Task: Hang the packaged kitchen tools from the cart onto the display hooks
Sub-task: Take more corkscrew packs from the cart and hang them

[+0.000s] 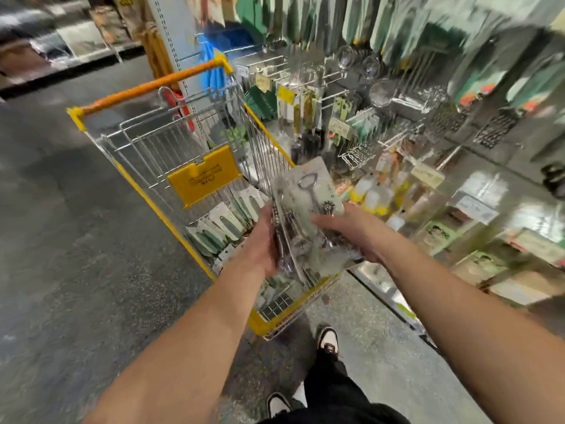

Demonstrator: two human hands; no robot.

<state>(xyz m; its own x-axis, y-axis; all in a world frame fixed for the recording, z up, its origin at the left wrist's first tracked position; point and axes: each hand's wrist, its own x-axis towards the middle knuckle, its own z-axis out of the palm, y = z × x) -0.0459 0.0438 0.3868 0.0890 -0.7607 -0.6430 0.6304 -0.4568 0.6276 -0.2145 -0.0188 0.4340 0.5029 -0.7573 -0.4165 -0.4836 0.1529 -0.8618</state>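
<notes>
1. The left hand (263, 240) has its grip closed round the left edge of a stack of packaged kitchen tools (308, 228).
2. The right hand (351, 231) grips the same stack from the right, fingers curled over its front card.
3. The stack is held above the near corner of the cart (146, 197).
4. More packages (226, 224) lie inside the cart.
5. Display hooks (330, 78), blurred, hang right of the cart.

open floor (76, 240) left of cart (153, 203); crowded display hooks (305, 75) right, packages in basket
</notes>
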